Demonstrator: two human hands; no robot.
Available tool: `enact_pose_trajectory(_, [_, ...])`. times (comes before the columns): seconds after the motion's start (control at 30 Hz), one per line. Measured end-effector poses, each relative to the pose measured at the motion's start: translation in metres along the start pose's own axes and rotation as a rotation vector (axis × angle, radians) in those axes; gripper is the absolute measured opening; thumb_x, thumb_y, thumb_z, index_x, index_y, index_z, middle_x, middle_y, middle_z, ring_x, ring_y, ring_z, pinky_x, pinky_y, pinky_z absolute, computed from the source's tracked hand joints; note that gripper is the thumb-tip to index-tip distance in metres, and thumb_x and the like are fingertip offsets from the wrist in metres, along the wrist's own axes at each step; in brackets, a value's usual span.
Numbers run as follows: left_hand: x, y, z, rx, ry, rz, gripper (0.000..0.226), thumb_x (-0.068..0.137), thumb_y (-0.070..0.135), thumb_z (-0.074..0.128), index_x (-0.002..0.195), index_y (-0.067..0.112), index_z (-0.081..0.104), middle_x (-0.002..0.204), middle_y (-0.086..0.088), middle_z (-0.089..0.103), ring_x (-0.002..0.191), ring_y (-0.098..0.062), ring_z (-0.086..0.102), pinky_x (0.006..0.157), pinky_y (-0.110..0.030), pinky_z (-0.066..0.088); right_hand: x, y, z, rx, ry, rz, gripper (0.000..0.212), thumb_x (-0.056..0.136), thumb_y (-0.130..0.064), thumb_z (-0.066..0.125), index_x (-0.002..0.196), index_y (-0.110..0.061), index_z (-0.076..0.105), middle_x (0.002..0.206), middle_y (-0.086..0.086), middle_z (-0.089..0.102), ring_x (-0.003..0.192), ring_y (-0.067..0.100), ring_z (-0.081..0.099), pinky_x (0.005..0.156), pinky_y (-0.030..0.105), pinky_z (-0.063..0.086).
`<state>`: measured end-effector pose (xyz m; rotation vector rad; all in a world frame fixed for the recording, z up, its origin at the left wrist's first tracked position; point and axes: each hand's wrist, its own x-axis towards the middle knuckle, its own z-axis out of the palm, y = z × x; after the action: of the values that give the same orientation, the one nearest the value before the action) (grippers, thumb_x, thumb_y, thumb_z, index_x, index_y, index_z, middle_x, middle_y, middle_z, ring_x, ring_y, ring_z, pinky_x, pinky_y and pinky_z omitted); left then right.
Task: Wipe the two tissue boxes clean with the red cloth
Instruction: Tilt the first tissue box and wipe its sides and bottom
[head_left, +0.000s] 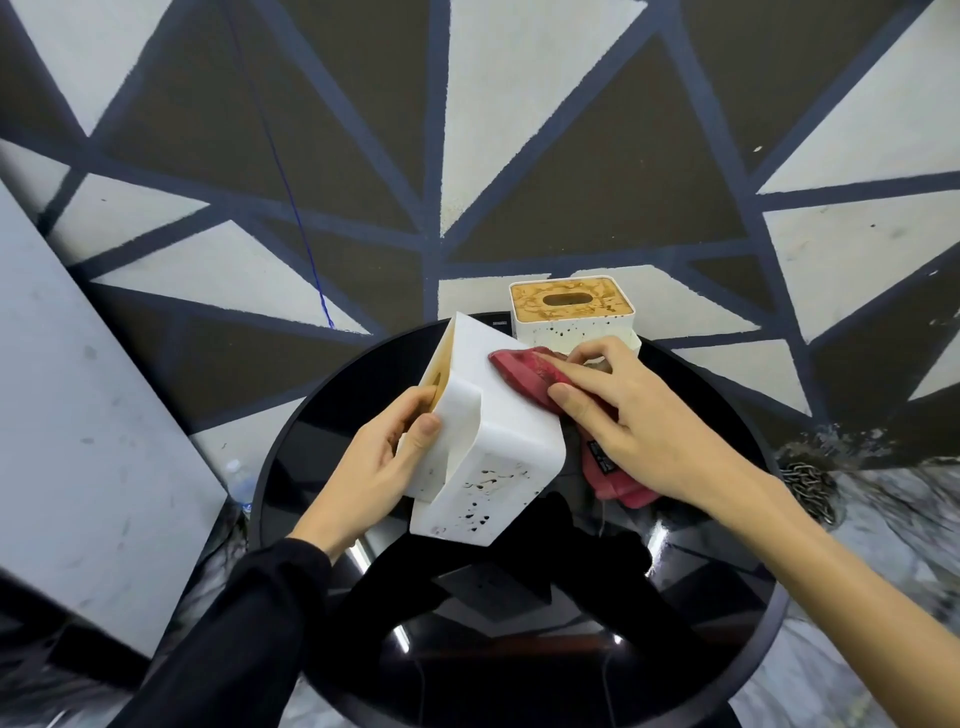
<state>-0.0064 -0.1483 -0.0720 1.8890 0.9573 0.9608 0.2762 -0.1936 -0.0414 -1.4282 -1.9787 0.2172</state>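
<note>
Two white plastic tissue boxes w/ tan wood-look lids sit over a round glossy black table (727, 597). The nearer white tissue box (493, 447) is tipped on its side at the table's centre, lid facing left, dark specks on its near face. The left hand (374, 462), black sleeve at the wrist, grips it at the lid end: thumb curled over the white edge, fingers wrapped onto the lid side. The right hand (639, 415) presses a crumpled red cloth (530, 371) against the box's upturned white side, fingers laid nearly flat over the fabric, thumb near the box edge; more cloth bunches under the palm, a dark label showing. The second, speckled tissue box (571, 312) stands upright at the table's far rim, just beyond the right fingers; whether cloth and this box touch can't be told. Below: floor painted in grey, dark & blue triangles (363, 130)
</note>
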Motion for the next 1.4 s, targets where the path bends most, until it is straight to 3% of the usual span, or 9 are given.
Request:
enact_pose_trajectory(0.2, [0.003, 0.002, 0.0, 0.007, -0.014, 0.012, 0.067, 0.093, 0.082, 0.048, 0.13, 0.029, 0.065, 0.122, 0.0, 0.072, 0.111, -0.034, 0.067, 0.098, -0.058, 0.052, -0.019, 0.002, 0.004, 0.045, 0.026, 0.018, 0.058, 0.101, -0.06, 0.037, 0.148, -0.033, 0.056, 0.127, -0.012, 0.045, 0.12, 0.009, 0.051, 0.096, 0.027, 0.05])
enact_pose_trajectory(0.37, [0.001, 0.003, 0.002, 0.001, -0.015, 0.009, 0.059, 0.098, 0.076, 0.048, 0.133, 0.031, 0.064, 0.124, -0.002, 0.072, 0.11, -0.043, 0.064, 0.097, -0.063, 0.05, -0.02, 0.002, 0.009, 0.07, 0.048, 0.046, 0.054, 0.102, -0.059, 0.037, 0.146, -0.036, 0.057, 0.124, -0.014, 0.045, 0.116, 0.008, 0.052, 0.079, 0.017, 0.042])
enact_pose_trajectory(0.5, [-0.003, 0.003, 0.001, -0.009, -0.006, -0.004, 0.049, 0.101, 0.059, 0.049, 0.14, 0.031, 0.063, 0.135, 0.007, 0.071, 0.123, -0.019, 0.067, 0.107, -0.048, 0.053, -0.017, 0.001, 0.01, 0.069, 0.049, 0.051, 0.055, 0.101, -0.061, 0.036, 0.146, -0.038, 0.056, 0.124, -0.015, 0.045, 0.115, 0.006, 0.051, 0.076, 0.016, 0.042])
enact_pose_trajectory(0.67, [-0.005, 0.0, -0.004, -0.002, -0.022, 0.016, 0.063, 0.098, 0.057, 0.054, 0.152, 0.026, 0.055, 0.149, 0.019, 0.062, 0.139, -0.007, 0.056, 0.116, -0.037, 0.045, -0.017, -0.001, 0.009, 0.09, 0.057, 0.079, 0.058, 0.099, -0.064, 0.034, 0.147, -0.038, 0.055, 0.124, -0.015, 0.046, 0.118, 0.006, 0.051, 0.09, 0.022, 0.047])
enact_pose_trajectory(0.9, [-0.003, -0.002, -0.002, 0.044, 0.029, 0.045, 0.063, 0.096, 0.057, 0.057, 0.149, 0.022, 0.059, 0.142, 0.017, 0.067, 0.133, -0.005, 0.061, 0.112, -0.031, 0.049, -0.018, 0.0, 0.008, 0.103, 0.078, 0.083, 0.056, 0.1, -0.061, 0.036, 0.145, -0.036, 0.058, 0.124, -0.015, 0.048, 0.12, 0.002, 0.05, 0.094, 0.005, 0.038])
enact_pose_trajectory(1.13, [-0.001, 0.005, 0.009, 0.015, 0.13, 0.031, 0.038, 0.106, 0.048, 0.048, 0.133, 0.028, 0.066, 0.119, 0.009, 0.075, 0.109, -0.013, 0.071, 0.091, -0.028, 0.057, -0.021, -0.011, 0.002, 0.137, 0.193, 0.057, 0.045, 0.106, -0.047, 0.042, 0.142, -0.028, 0.062, 0.121, -0.01, 0.051, 0.116, -0.003, 0.051, 0.089, 0.003, 0.036])
enact_pose_trajectory(1.23, [0.004, 0.012, 0.014, 0.017, 0.186, 0.021, 0.033, 0.114, 0.04, 0.042, 0.113, 0.023, 0.07, 0.093, 0.01, 0.073, 0.083, -0.008, 0.066, 0.073, -0.023, 0.05, -0.022, -0.019, 0.0, 0.157, 0.24, 0.036, 0.043, 0.107, -0.043, 0.045, 0.14, -0.024, 0.064, 0.12, -0.007, 0.051, 0.113, 0.003, 0.054, 0.091, 0.005, 0.036])
enact_pose_trajectory(1.33, [0.008, 0.016, 0.019, 0.048, 0.22, 0.005, 0.04, 0.115, 0.04, 0.04, 0.088, 0.017, 0.06, 0.079, -0.012, 0.057, 0.069, -0.014, 0.049, 0.064, -0.036, 0.04, -0.023, -0.026, -0.001, 0.172, 0.293, 0.011, 0.041, 0.108, -0.04, 0.046, 0.138, -0.021, 0.066, 0.12, -0.004, 0.052, 0.11, 0.002, 0.055, 0.092, 0.004, 0.036])
enact_pose_trajectory(1.4, [0.008, 0.018, 0.02, 0.034, 0.228, -0.008, 0.042, 0.114, 0.044, 0.041, 0.087, 0.018, 0.061, 0.081, -0.013, 0.061, 0.069, -0.02, 0.051, 0.065, -0.039, 0.042, -0.024, -0.028, -0.003, 0.169, 0.327, 0.005, 0.041, 0.107, -0.038, 0.047, 0.138, -0.02, 0.066, 0.12, -0.005, 0.052, 0.109, -0.002, 0.054, 0.091, 0.003, 0.034])
